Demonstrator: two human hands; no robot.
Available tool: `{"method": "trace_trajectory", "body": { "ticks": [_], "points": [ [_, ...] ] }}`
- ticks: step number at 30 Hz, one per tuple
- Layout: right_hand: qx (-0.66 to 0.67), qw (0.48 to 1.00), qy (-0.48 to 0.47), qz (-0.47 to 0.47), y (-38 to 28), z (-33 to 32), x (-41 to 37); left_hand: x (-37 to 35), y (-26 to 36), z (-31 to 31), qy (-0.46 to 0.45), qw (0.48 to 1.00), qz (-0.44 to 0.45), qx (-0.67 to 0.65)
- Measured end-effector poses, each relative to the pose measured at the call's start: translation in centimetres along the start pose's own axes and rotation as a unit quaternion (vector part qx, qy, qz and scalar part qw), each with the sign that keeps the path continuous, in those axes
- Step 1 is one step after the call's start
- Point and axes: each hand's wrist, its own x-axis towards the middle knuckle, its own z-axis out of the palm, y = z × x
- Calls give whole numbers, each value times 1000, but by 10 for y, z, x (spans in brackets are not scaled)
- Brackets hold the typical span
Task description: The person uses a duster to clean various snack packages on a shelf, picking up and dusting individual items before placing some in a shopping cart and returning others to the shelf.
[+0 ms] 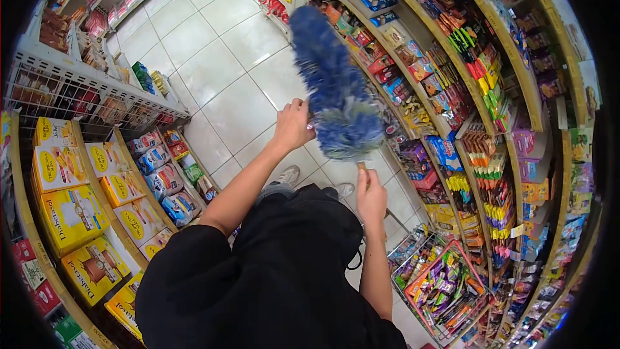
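The right hand (pixel 371 197) is closed round the duster (pixel 336 90) handle, the left hand (pixel 294 123) pinching its blue fluff, over the floor (pixel 219 58) beside the shelves (pixel 452 97). Best fluff gently, handle steady, I'd say.

White tiled floor (pixel 213 45) down the aisle. Yellow boxes (pixel 71 213) stacked low left, blue-white bags (pixel 161 181) beside them. Wire rack (pixel 84 90) above. Snack packets (pixel 478 58) crowd right shelves; wire basket (pixel 429 262) holds sweets (pixel 445 287).
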Motion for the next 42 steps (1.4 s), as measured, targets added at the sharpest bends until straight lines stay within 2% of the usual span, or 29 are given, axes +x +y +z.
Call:
{"method": "trace_trajectory", "body": {
  "ticks": [1,2,5,6,8,9,12,13,16,17,19,20,21,24,25,28,29,30,32,34,37,40,41,42],
  "points": [
    [-40,999,-5,0,0,5,0,3,5,1,18,999,24,16],
    [-79,997,-11,0,1,9,1,4,9,0,-1,1000,18,-24],
    [-61,996,11,56,11,12,15,5,23,-22,-80,990,-13,-118],
    [-50,996,24,74,18,12,20,7,22,-20,-84,965,-83,-236],
    [30,996,60,64,35,8,25,6,25,-23,-91,858,-220,-455],
    [71,993,78,58,39,8,26,10,26,-27,-117,765,-278,-569],
    [143,987,49,57,27,-3,18,24,18,-12,-153,499,-297,-800],
    [136,989,36,49,22,-5,15,28,23,-11,-191,449,-288,-824],
    [122,991,20,44,18,-6,11,33,40,3,-275,432,-253,-821],
    [117,992,23,48,26,-3,14,29,49,4,-217,520,-293,-773],
    [101,991,46,69,48,2,15,22,55,-1,-264,723,-167,-617],
    [88,990,69,87,68,1,14,22,58,-2,-282,800,-90,-522],
    [74,987,93,108,91,-1,9,22,59,-2,-330,821,-74,-460],
    [48,971,133,194,169,0,-31,9,52,26,-386,834,-148,-364],
    [34,968,123,215,187,-10,-51,1,33,52,-368,852,-160,-337],
    [-55,960,124,246,241,-36,-114,-34,-48,115,-334,886,-191,-257],
    [-74,952,142,262,254,-49,-132,-53,-107,161,-319,923,-209,-49],
    [-93,943,159,278,264,-65,-150,-66,-157,185,-376,903,-203,-49],
    [-164,917,148,331,286,-91,-185,-77,-144,150,-424,859,-286,1],
    [-152,907,189,343,303,-110,-215,-93,-154,149,-385,879,-282,3],
    [-150,866,382,286,346,-100,-246,-82,-119,139,-416,867,-274,13],
    [-166,822,426,340,373,-94,-251,-58,-56,132,-419,878,-230,32],
    [-134,821,390,395,372,-101,-247,-41,-25,130,-420,883,-205,47],
    [-150,815,384,408,384,-101,-245,-22,4,133,-449,871,-196,47]
  ]
}}
